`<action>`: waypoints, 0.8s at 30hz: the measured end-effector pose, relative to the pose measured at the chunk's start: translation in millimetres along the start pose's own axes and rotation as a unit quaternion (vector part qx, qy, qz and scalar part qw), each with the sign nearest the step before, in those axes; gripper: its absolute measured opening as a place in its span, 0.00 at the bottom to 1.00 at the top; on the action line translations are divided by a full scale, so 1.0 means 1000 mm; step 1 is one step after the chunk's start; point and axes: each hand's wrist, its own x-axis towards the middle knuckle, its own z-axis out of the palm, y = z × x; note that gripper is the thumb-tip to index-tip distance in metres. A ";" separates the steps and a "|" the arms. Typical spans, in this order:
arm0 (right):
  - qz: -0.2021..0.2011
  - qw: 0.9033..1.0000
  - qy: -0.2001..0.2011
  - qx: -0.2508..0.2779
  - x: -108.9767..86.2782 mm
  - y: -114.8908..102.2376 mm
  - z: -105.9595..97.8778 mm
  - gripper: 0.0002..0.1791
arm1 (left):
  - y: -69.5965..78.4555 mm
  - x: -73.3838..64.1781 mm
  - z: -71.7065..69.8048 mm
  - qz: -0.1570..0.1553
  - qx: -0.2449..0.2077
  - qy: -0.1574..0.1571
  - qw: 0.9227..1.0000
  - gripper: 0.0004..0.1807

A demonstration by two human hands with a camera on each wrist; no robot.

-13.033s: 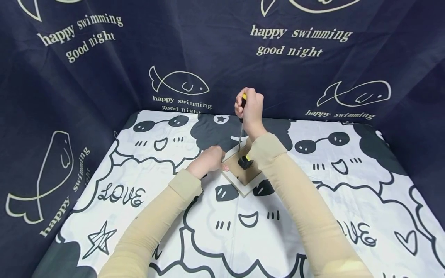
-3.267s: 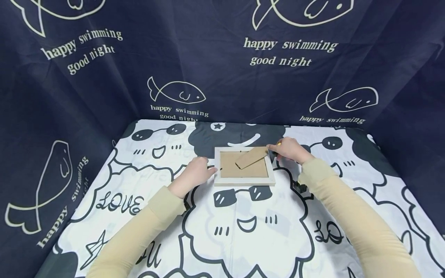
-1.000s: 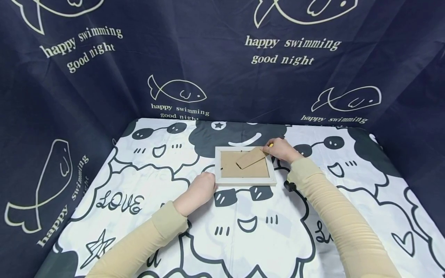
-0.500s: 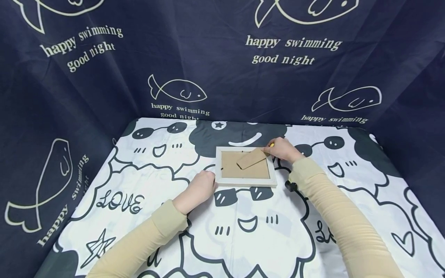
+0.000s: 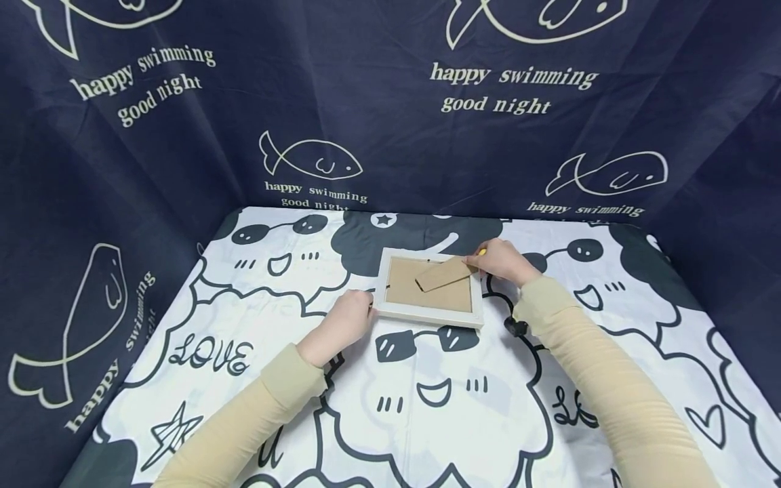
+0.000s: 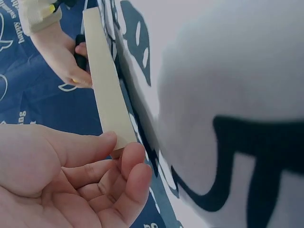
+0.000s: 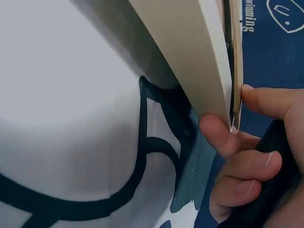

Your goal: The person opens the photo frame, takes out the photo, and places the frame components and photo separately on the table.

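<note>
In the head view, the right hand (image 5: 505, 260) hides most of a tool (image 5: 483, 252). The right wrist view's top edge cuts off the picture frame (image 7: 185, 47). The left wrist view cuts off the left hand (image 6: 71, 175) and blurs the cloth (image 6: 228, 95).

Frame (image 5: 427, 314) I've got: looks like wood, smooth, matt. Back panel (image 5: 405, 272) & stand (image 5: 448, 274): brown fibreboard-type, matt. Tool handle (image 7: 273, 190) I hold: black plastic, v. dull. My sleeves (image 5: 586, 359): soft wrinkled cloth. Sheet (image 5: 439, 427) & curtain (image 5: 403, 102): printed fabric, matt.
</note>
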 end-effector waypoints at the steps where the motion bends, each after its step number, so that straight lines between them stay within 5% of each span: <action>1: 0.001 1.000 -0.001 0.000 -0.001 0.000 -0.001 0.20 | 0.000 0.001 -0.001 -0.002 -0.002 0.000 1.000 0.08; 24: 0.047 0.998 -0.020 0.024 -0.037 -0.005 -0.010 0.21 | -0.012 0.017 -0.013 -0.005 -0.014 0.008 1.000 0.06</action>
